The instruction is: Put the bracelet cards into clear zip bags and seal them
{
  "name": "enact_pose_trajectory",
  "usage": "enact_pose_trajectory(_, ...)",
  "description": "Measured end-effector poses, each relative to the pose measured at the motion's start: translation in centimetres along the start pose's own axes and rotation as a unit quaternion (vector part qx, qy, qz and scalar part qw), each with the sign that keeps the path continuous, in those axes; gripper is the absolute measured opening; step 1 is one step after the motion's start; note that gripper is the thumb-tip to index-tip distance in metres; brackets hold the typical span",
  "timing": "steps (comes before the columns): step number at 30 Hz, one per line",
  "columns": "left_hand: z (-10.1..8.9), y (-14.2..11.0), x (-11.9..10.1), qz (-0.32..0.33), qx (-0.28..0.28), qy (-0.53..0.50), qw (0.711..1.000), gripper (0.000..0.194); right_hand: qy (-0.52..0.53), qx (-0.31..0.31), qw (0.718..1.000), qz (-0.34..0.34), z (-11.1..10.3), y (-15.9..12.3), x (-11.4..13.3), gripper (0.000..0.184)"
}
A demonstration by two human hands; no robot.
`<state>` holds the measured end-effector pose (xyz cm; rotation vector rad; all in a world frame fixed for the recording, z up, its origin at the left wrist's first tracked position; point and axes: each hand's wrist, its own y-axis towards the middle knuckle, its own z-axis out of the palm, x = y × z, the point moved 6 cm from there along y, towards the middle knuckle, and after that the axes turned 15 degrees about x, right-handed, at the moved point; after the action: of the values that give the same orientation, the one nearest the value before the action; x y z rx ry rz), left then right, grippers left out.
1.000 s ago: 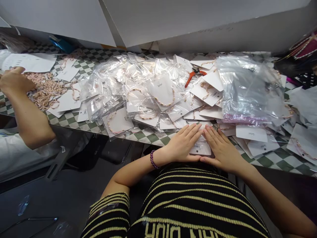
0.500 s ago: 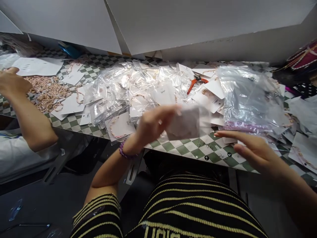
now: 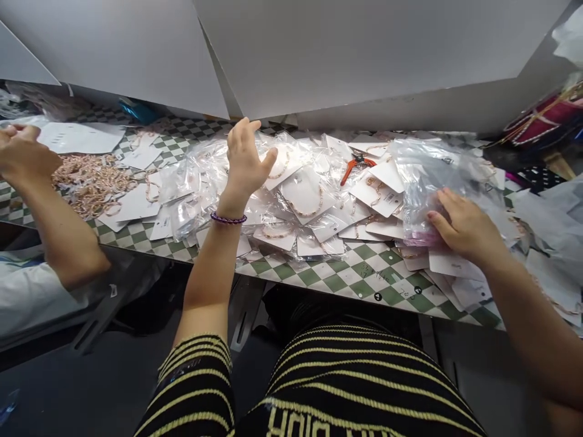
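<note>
The clear bags with necklace cards (image 3: 305,200) lie in a slippery heap; if a forearm drags over them, some may slide toward the table (image 3: 364,273) edge and fall. The loose cards (image 3: 450,264) near the right side sit close to that edge, so a small push could drop them; the pliers (image 3: 357,167) lie among the bags, and a careless reach could knock them or catch a thin bag on their tips.

The left hand (image 3: 243,164) is raised above the heap, with the palm turned away and the fingers spread and a little curved; it pinches nothing, and a purple bead bracelet (image 3: 228,218) sits on its wrist. The right arm stretches forward, and the right hand (image 3: 464,227) lies on the lower corner of a large zip bag (image 3: 428,200) with a pink seal; its fingers are slightly apart, and I cannot tell if they pinch the plastic. A co-worker's hand (image 3: 27,155) works beside the chains (image 3: 91,185) at far left.
</note>
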<state>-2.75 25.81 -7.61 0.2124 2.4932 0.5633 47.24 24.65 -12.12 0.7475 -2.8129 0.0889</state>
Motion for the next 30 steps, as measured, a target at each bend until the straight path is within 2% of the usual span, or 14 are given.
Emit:
enact_pose_trajectory(4, -0.3, -0.6, -6.1, 0.058, 0.007, 0.003, 0.998, 0.055, 0.022, 0.002, 1.0, 0.013, -1.5, -0.9, 0.9, 0.06)
enact_pose_trajectory(8, 0.1, -2.4, -14.3, 0.114, 0.075, -0.018, 0.99, 0.048, 0.112, -0.019, 0.993, 0.022, -3.1, -2.0, 3.9, 0.048)
enact_pose_trajectory(10, 1.3, -4.1, -18.6, 0.168, 0.133, -0.027, 0.976, 0.058, 0.206, 0.003, 0.977, -0.046, -3.6, -2.5, 7.4, 0.043)
enact_pose_trajectory(12, 3.2, -6.1, -22.3, 0.246, 0.225, -0.035, 0.942, 0.07, 0.304, 0.087, 0.933, -0.173, -3.7, -3.1, 12.0, 0.039)
enact_pose_trajectory(14, 5.0, -8.1, -24.5, 0.305, 0.324, -0.07, 0.893, 0.064, 0.367, 0.146, 0.884, -0.25, -4.0, -3.5, 15.5, 0.036)
enact_pose_trajectory(15, 5.6, -8.7, -24.9, 0.305, 0.363, -0.1, 0.875, 0.053, 0.402, 0.155, 0.864, -0.263, -4.2, -3.5, 16.6, 0.036)
enact_pose_trajectory(17, 6.3, -9.2, -24.2, 0.246, 0.404, -0.182, 0.862, 0.03, 0.494, 0.137, 0.821, -0.252, -4.6, -3.1, 17.2, 0.039)
enact_pose_trajectory(18, 6.4, -9.2, -23.3, 0.198, 0.405, -0.236, 0.861, 0.025, 0.544, 0.118, 0.795, -0.239, -4.6, -2.8, 16.9, 0.043)
enact_pose_trajectory(20, 6.4, -9.2, -21.1, 0.095, 0.384, -0.353, 0.848, 0.028, 0.616, 0.087, 0.754, -0.21, -4.2, -2.2, 15.9, 0.058)
enact_pose_trajectory(21, 6.4, -9.3, -20.0, 0.046, 0.369, -0.401, 0.837, 0.032, 0.63, 0.086, 0.747, -0.195, -3.7, -2.1, 15.5, 0.067)
enact_pose_trajectory(23, 6.4, -9.7, -18.0, -0.033, 0.335, -0.462, 0.821, 0.041, 0.627, 0.11, 0.756, -0.155, -2.5, -1.9, 14.9, 0.076)
enact_pose_trajectory(25, 6.5, -10.3, -16.9, -0.074, 0.316, -0.489, 0.81, 0.047, 0.621, 0.108, 0.771, -0.089, -1.4, -1.6, 14.3, 0.07)
enact_pose_trajectory(27, 6.7, -10.9, -16.6, -0.086, 0.328, -0.519, 0.785, 0.048, 0.635, 0.052, 0.77, -0.018, -1.0, -1.3, 13.5, 0.057)
enact_pose_trajectory(30, 6.9, -12.1, -16.9, -0.087, 0.383, -0.56, 0.729, 0.046, 0.671, -0.031, 0.74, 0.027, -1.4, -0.7, 12.9, 0.045)
